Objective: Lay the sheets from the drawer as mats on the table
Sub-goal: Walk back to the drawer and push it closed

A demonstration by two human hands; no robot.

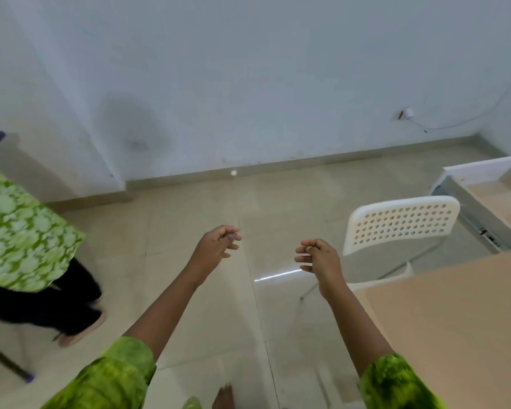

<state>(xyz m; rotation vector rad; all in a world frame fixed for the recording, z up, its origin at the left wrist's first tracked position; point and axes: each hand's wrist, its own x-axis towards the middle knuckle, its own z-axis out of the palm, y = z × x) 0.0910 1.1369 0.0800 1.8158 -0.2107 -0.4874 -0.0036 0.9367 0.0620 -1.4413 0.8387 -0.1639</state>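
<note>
My left hand and my right hand are stretched out in front of me over the tiled floor, fingers loosely curled, holding nothing. The light wooden table fills the lower right, to the right of my right arm, with nothing lying on the part I see. An open white drawer sits at the right edge, beyond the chair; a tan surface shows inside it. I cannot make out separate sheets.
A white perforated chair stands between my right hand and the drawer. Another person in green top and black trousers stands at the left. The white wall and skirting lie ahead. My bare foot shows at the bottom.
</note>
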